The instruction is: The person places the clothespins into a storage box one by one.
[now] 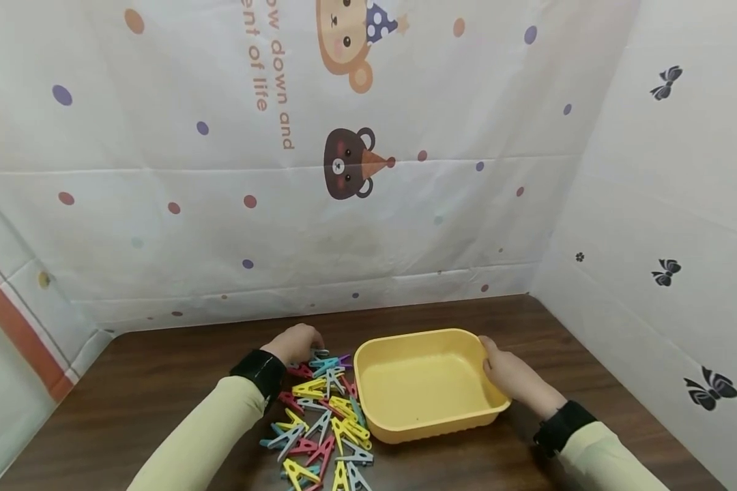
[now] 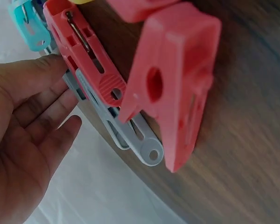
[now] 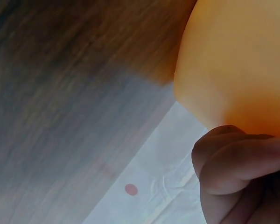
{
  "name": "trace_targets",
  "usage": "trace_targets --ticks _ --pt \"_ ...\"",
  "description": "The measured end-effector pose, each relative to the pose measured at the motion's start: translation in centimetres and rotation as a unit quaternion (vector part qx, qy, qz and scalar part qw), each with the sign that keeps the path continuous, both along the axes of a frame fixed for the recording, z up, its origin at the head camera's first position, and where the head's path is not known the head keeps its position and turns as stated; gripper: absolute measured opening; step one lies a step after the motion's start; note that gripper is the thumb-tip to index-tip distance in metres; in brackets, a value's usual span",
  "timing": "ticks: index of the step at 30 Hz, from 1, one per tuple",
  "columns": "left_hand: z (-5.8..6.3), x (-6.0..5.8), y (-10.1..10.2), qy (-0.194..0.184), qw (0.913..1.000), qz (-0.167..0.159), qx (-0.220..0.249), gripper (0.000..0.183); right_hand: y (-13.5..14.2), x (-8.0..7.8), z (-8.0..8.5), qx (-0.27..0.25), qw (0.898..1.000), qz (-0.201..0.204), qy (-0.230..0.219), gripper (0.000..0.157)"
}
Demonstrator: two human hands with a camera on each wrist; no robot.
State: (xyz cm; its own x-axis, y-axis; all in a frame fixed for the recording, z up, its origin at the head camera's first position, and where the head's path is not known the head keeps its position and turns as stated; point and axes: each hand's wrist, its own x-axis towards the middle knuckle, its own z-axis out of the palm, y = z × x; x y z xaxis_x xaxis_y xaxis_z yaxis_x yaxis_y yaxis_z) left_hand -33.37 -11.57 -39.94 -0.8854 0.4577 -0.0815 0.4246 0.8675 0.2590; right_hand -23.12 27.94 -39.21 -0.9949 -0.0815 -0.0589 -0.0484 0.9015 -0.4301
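Steady the yellow tub (image 1: 428, 389), right of lower centre, with the right hand (image 1: 508, 372) pinching its rim. Separate tangled clothespins (image 1: 321, 423) at lower centre before lifting; whether the left hand (image 1: 295, 343) pinches one cannot be told.

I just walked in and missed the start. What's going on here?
Someone is at a brown table with a pile of clothespins and a yellow tub. The right grip holds the tub by its right side. The left grip is at the pile's far end; whether it pinches a clothespin is hard to tell. The pile lies left of the tub, and no clothespins show inside it.
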Motion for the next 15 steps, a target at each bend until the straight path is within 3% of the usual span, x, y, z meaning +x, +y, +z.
trace_targets --ticks 7,15 --pt "-0.08 0.45 0.18 0.049 0.9986 -0.014 -0.017 0.02 -0.09 0.54 -0.23 0.027 0.999 0.008 0.036 0.052" --pt "-0.51 -0.09 -0.49 0.038 0.9992 -0.003 0.012 0.015 -0.38 0.6 -0.31 0.049 0.998 0.01 0.049 0.052"
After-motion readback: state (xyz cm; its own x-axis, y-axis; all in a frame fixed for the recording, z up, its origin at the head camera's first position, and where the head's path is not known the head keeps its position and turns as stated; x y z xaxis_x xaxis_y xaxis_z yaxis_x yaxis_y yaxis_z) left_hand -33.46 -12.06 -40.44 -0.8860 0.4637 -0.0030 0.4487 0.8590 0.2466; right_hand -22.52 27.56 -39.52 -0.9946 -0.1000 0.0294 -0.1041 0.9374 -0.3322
